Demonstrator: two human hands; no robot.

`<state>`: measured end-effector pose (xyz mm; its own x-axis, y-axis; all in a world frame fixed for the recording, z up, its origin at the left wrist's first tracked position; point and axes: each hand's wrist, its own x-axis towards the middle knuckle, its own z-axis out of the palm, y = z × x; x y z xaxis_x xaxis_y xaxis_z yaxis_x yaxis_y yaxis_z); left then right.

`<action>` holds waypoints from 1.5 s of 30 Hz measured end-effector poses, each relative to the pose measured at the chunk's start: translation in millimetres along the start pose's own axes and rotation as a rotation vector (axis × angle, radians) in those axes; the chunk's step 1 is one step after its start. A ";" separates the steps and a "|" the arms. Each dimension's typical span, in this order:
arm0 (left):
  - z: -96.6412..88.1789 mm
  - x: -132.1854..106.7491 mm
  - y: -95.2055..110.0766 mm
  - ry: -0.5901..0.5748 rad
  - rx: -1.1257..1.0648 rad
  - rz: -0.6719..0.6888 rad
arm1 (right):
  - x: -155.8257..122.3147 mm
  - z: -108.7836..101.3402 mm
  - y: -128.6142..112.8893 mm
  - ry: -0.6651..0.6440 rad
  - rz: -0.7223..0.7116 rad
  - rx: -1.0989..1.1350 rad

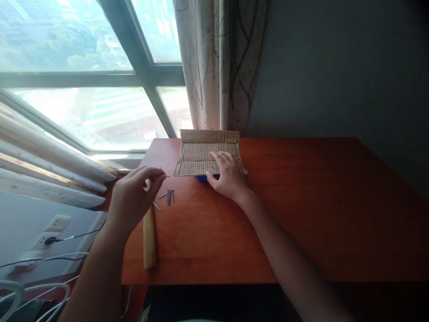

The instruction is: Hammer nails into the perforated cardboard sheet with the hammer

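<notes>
Two hands over a wooden table (301, 214): left hand (134, 199) — thumb and fingertips pinching a nail (165, 176) near the table's left edge; right hand (228, 175) — spread flat on the perforated cardboard (197, 153) at the far side. Loose nails (169, 197) lie beside a wooden handle (149, 243).

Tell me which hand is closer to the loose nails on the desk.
Left. The left hand sits just left of the loose nails, pinching a single nail; the right hand rests on the perforated cardboard, farther off to their right.
</notes>
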<state>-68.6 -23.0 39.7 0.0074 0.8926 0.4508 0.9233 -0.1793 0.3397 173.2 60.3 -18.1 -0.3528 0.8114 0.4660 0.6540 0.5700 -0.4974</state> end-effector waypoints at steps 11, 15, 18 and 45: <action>24.8 -50.5 -24.6 -0.295 0.346 -0.066 | 0.3 0.6 0.6 0.008 -0.012 0.000; 23.3 -38.5 -20.1 -0.201 0.292 -0.092 | 0.3 1.2 1.1 0.006 -0.012 0.011; 20.1 -26.2 -10.2 -0.086 0.196 -0.071 | 0.2 1.3 1.1 0.005 -0.011 0.005; 85.2 71.6 46.8 -0.219 -0.369 0.263 | 1.4 -1.9 -0.8 -0.025 -0.004 0.004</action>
<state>7.9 67.8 17.6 0.3385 0.8562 0.3903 0.6823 -0.5090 0.5247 173.4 60.8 -15.6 -0.3720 0.8122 0.4493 0.6500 0.5735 -0.4985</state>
